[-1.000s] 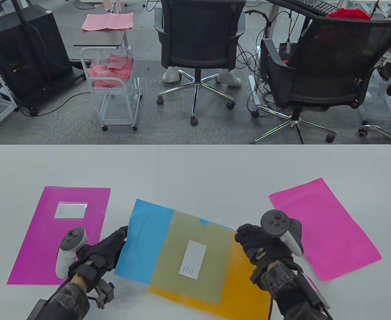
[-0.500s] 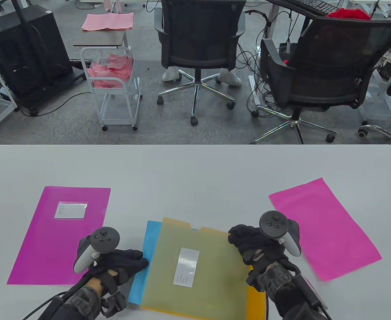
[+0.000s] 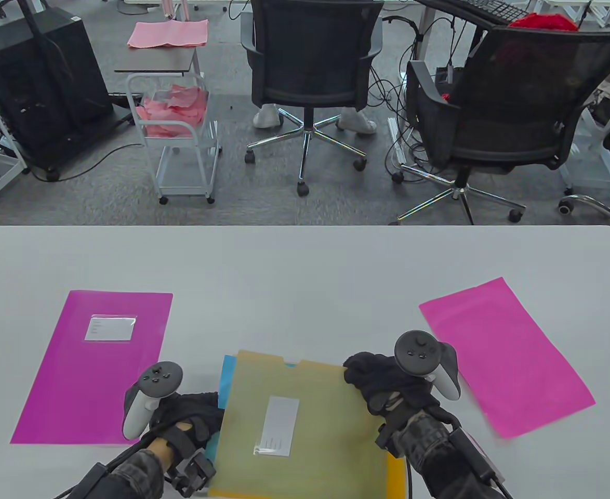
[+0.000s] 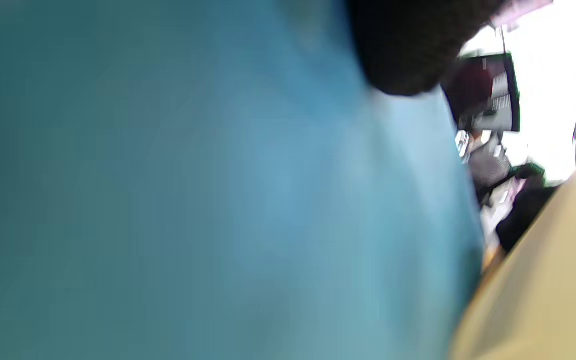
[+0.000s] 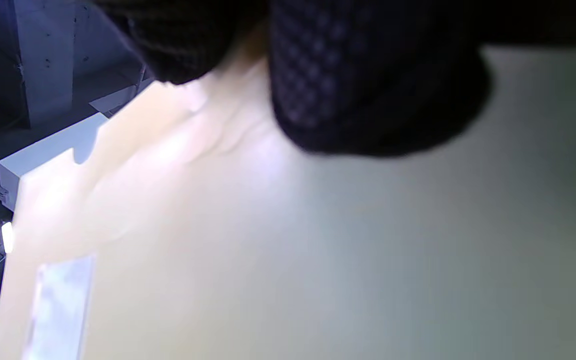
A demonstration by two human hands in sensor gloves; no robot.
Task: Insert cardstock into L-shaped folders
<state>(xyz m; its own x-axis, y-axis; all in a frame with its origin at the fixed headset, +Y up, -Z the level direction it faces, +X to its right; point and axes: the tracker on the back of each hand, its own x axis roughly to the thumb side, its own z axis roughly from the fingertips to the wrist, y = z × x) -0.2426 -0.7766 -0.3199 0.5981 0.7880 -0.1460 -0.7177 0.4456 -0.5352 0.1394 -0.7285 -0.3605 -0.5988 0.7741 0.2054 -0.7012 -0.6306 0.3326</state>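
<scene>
Blue card (image 3: pixel 225 377) nearly inside folder (image 3: pixel 305 416) | left hand (image 3: pixel 188 416) pushes card, right hand (image 3: pixel 383 384) pinches folder | risk: skewed push buckles card

from my seat at the remote station, i see the translucent yellow l-shaped plastic folder (image 3: pixel 305 416) lying on the white table (image 3: pixel 305 260) at the near edge, middle. the blue cardstock sheet (image 3: pixel 226 371) sits inside it, a strip sticking out along the folder's left side. my left hand (image 3: pixel 185 416) is at that left edge, touching the strip; my right hand (image 3: pixel 383 384) is on the folder's far right corner. left of the left hand lies the magenta plastic folder with a white label (image 3: pixel 92 364). right of the right hand, apart from the yellow folder, lies the magenta cardstock sheet (image 3: pixel 507 353), turned at an angle. beyond the table's far edge stand two black mesh office chairs (image 3: pixel 313 57) and, further left, a white wire trolley (image 3: pixel 175 135).
</scene>
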